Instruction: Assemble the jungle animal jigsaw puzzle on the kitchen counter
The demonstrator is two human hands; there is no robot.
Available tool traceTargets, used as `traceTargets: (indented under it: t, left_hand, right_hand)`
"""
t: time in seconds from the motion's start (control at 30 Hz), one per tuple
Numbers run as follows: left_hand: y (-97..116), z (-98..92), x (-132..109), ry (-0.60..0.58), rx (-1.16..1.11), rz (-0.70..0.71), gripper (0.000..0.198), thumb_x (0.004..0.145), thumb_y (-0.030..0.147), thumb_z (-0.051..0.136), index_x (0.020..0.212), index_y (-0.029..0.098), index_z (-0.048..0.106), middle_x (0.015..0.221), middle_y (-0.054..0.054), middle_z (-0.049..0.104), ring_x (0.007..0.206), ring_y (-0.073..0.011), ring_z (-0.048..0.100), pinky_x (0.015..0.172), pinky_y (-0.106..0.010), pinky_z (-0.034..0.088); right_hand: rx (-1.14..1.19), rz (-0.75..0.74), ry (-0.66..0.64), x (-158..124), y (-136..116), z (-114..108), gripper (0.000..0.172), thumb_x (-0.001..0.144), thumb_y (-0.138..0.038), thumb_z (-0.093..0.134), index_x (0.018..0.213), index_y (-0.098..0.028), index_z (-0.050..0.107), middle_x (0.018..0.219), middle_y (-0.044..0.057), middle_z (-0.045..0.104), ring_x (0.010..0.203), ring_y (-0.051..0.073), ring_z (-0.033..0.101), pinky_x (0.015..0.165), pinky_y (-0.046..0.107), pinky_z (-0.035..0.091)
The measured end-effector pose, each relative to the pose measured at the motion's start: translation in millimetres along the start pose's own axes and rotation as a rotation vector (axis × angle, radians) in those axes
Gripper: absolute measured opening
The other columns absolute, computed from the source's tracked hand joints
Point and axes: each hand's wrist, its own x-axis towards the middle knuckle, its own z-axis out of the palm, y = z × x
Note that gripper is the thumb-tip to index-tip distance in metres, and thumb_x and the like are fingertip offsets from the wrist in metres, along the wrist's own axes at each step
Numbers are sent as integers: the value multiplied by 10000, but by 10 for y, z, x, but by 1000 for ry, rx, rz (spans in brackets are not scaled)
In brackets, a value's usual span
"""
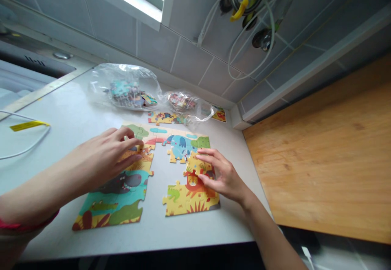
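A partly joined animal puzzle lies on the white counter [122, 243]. Its left section [126, 182] shows a hippo and a crocodile; a blue elephant [179, 144] is at the top, and a red lion [194, 184] at the lower right. Over the upper left section, my left hand [111, 152] has its fingers curled with thumb and index tip apart, and nothing visible between them. My right hand [221, 174] rests at the right edge, thumb and fingers spread around a yellow piece [195, 164] between elephant and lion. A gap runs down the puzzle's middle.
Behind the puzzle lie a clear bag of pieces [125, 88], a smaller bag [183, 101] and a joined strip [163, 117]. A white cable with a yellow tag [27, 126] is at left. A wooden board [320, 152] stands right; cables hang on the wall.
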Motion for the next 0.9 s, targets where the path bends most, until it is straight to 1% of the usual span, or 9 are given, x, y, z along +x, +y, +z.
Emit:
traceTargets:
  t: [0.13,0.23,0.37,0.43,0.5,0.57,0.67,0.73,0.9]
  left_hand:
    - [-35,32,-1,27,32,46,394,1011,509,442,1197,317,731,1130,-93,646,990,-307,653,863,-431,538]
    - [-55,39,-2,26,37,72,394,1028,510,439,1184,295,730,1127,-99,646,986,-300,659,847,-434,539]
    - [-27,-24,12,40,14,79,403,1045,485,425,1215,279,727,1107,-102,668,957,-295,678,803,-425,544]
    - [26,-76,13,32,-49,113,400,1059,457,405,1209,284,732,1109,-96,687,912,-267,690,757,-389,548]
    - [118,-118,-3,29,-132,179,375,1063,434,414,1184,303,743,1131,-83,706,917,-246,700,761,-364,559]
    - [249,-131,-37,13,-184,254,331,1059,407,451,1190,326,744,1178,-68,714,998,-243,704,841,-366,573]
    - [470,-89,-97,-63,-160,357,306,1042,342,520,1287,372,701,1269,-49,692,1102,-250,690,931,-391,577]
    - [585,-38,-117,-81,-127,412,319,1029,270,536,1286,370,698,1316,-48,677,1178,-260,664,1004,-419,563]
    - [649,66,-102,-87,-54,443,322,994,224,586,1265,358,699,1490,-36,590,1409,-316,529,1179,-540,460]
  right_hand:
    - [47,-56,-197,111,-240,43,612,891,-144,738,1466,-268,569,1482,127,573,1403,246,560,1196,430,464]
    - [16,-31,-303,215,-301,47,611,874,-163,767,1451,-245,584,1533,149,529,1418,269,545,1172,426,480]
    - [0,-12,-234,309,-229,50,386,894,-247,788,1266,-252,684,1359,114,645,1279,257,632,1121,432,511]
    - [-41,-10,-190,315,-172,67,331,886,-284,806,1198,-257,698,1331,109,652,1265,269,629,1103,458,518]
    - [-99,-9,-177,297,-130,96,361,854,-346,845,1176,-266,702,1376,117,624,1319,300,586,1113,499,508]
    - [-142,-17,-175,270,-109,134,424,816,-417,875,1178,-275,707,1412,122,607,1369,331,541,1133,540,489]
    - [-168,-40,-156,238,-94,188,474,809,-460,873,1220,-285,716,1425,126,614,1380,358,530,1140,580,476]
    - [-168,-59,-141,230,-77,216,483,825,-449,859,1260,-290,718,1422,127,624,1375,361,537,1144,591,470]
    - [-173,-82,-136,228,-15,261,482,872,-421,815,1325,-288,716,1440,119,622,1426,361,495,1181,595,433]
